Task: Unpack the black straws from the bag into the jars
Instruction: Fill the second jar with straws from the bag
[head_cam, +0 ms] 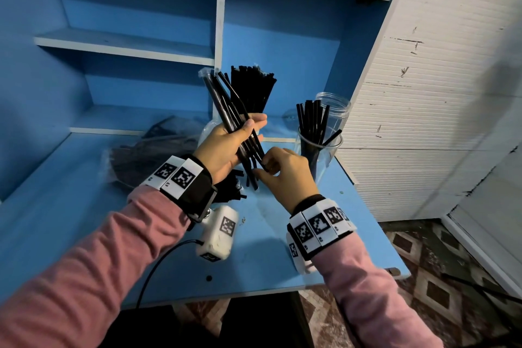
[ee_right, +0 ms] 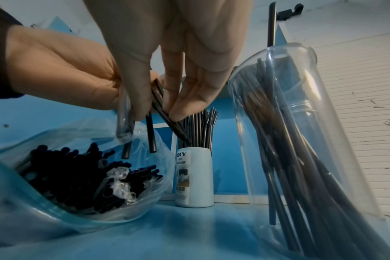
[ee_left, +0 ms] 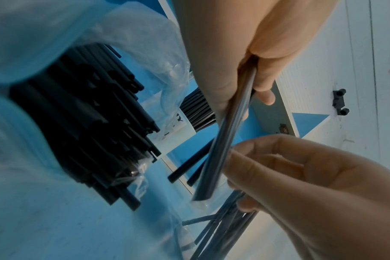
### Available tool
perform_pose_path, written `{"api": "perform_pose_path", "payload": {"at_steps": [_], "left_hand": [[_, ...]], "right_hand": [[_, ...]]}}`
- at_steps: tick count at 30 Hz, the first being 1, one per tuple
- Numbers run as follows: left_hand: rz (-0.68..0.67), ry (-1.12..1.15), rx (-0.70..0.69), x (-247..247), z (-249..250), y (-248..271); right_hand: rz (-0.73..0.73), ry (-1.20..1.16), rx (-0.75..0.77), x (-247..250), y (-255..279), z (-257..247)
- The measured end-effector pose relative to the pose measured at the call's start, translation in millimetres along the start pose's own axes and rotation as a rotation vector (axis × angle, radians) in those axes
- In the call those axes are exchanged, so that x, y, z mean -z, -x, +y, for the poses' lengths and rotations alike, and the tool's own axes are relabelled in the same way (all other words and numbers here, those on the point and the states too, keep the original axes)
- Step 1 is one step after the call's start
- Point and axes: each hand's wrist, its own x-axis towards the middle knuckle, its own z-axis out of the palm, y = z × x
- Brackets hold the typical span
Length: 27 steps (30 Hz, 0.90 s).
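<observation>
Nearest, the right hand (head_cam: pixel 285 171) sits low over the blue desk (head_cam: pixel 84 223), its thumb and fingertips (ee_right: pixel 178 112) pinched on the lower ends of a few black straws (head_cam: pixel 248 150). The same small bunch of straws runs up and to the left through the left hand (head_cam: pixel 228 147), which grips it across the palm with the fingers curled round; the straws fan out above that hand. At least one of them is in a thin clear sleeve, seen in the left wrist view as a glossy wrapped straw (ee_left: pixel 225 140) held between thumb and fingers.

Just below and left of the hands lies the plastic bag (ee_right: pixel 62 211), mouth open toward them, with many black straws (ee_right: pixel 78 176) lying in it, ends out. More of the bag (head_cam: pixel 152 150) stretches back to the left on the desk.

To the right of the hands stands a clear jar (head_cam: pixel 319 150) holding a loose handful of straws, some leaning on its rim. Behind it stands a second clear jar (head_cam: pixel 334 107).

Behind the left hand, a white-labelled jar (ee_right: pixel 194 177) is packed with upright straws (head_cam: pixel 251 90), near the shelf unit (head_cam: pixel 220 17).
</observation>
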Motion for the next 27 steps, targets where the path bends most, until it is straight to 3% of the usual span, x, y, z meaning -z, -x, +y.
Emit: {"api": "perform_pose_path", "payload": {"at_steps": [10,22,27], "left_hand": [[0.01,0.091,-0.019,-1.9,2.2,-1.6],[-0.063,0.032,-0.045,-3.1,4.9,1.1],[-0.081,0.03,-0.06,1.7,5.1,-1.8]], "right_hand": [[0.009,-0.011,0.045,10.0,-7.3,-4.2],[-0.191,-0.187,-0.112,12.7,-11.8,-9.4],[-0.234,-0.19,-0.067,12.7,-15.5,-13.5]]}}
